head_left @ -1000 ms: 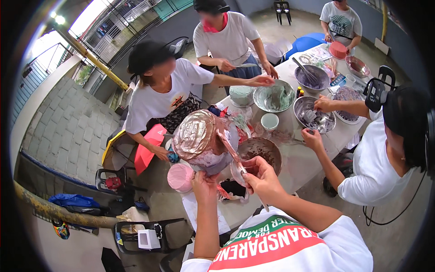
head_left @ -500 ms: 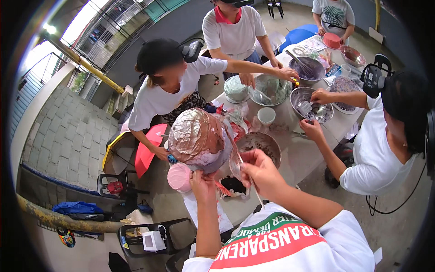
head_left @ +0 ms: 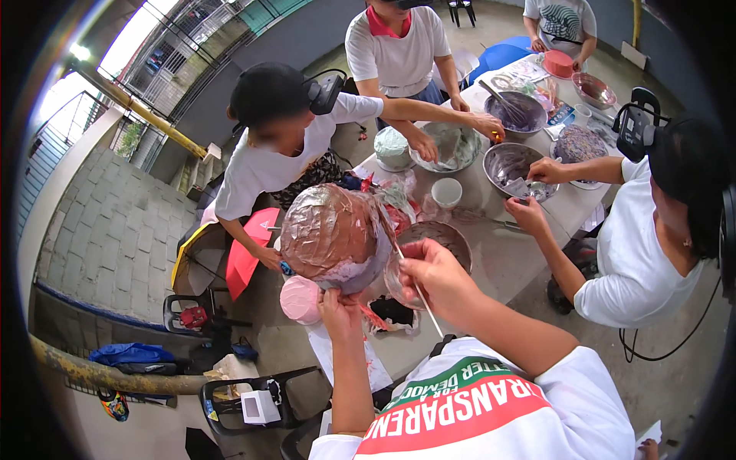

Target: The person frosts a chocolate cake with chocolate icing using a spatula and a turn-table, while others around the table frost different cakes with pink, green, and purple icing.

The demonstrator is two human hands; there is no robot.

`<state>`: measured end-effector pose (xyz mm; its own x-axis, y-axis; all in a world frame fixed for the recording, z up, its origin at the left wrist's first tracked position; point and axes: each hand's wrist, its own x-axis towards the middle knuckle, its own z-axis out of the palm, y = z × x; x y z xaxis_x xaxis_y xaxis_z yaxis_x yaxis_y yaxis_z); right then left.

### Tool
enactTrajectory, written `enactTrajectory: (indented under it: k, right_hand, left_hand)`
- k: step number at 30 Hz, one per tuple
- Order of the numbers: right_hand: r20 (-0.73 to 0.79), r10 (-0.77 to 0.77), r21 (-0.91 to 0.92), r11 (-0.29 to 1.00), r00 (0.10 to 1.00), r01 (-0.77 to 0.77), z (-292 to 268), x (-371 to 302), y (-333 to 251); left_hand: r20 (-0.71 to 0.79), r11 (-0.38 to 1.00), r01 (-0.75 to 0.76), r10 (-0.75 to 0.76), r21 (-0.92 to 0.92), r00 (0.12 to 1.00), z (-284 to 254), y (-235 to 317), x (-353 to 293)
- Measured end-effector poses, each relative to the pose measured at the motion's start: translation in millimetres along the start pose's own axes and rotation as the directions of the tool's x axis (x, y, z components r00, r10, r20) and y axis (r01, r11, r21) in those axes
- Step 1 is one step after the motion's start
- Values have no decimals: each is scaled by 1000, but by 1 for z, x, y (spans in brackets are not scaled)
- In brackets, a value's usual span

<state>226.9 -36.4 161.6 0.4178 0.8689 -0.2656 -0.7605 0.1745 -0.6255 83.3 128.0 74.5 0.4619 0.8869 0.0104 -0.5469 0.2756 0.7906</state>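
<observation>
My left hand (head_left: pixel 341 310) grips from below a large round dome (head_left: pixel 333 234), brown and pink under crinkled clear film, and holds it up over the table's near end. My right hand (head_left: pixel 435 277) is closed on a thin white stick (head_left: pixel 420 297) that points down. Its fingers also pinch the loose edge of the film beside the dome. A small pink cup (head_left: pixel 300 300) sits just left of my left hand. Right behind my right hand stands a metal bowl (head_left: pixel 446 234) with brown inside.
Three other people work around the white table (head_left: pixel 510 257). One in a black cap (head_left: pixel 268 96) reaches to a grey-green bowl (head_left: pixel 454 146). One on the right (head_left: pixel 652 230) handles a steel bowl (head_left: pixel 512 165). A white cup (head_left: pixel 446 192) stands mid-table. A red umbrella (head_left: pixel 245 257) lies at the left.
The wrapped dome has stayed in my hands and my right hand has shifted slightly along the film. The person in the black cap has stretched an arm farther across the table.
</observation>
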Motion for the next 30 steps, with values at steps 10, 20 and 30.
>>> enactTrajectory:
  k: [10, 20, 30]
  right_hand:
    - [-29, 120, 52, 992, 992, -119, 5, -6, 21]
    - [-55, 57, 111, 993, 997, -50, 10, 1, 11]
    - [-29, -62, -26, 998, 998, 61, 13, 4, 8]
  left_hand:
    - [-50, 997, 13, -17, -80, 999, 3, -15, -2]
    - [-44, 997, 0, -3, -71, 999, 7, -26, 0]
    - [-55, 991, 40, -47, -124, 997, 7, -24, -3]
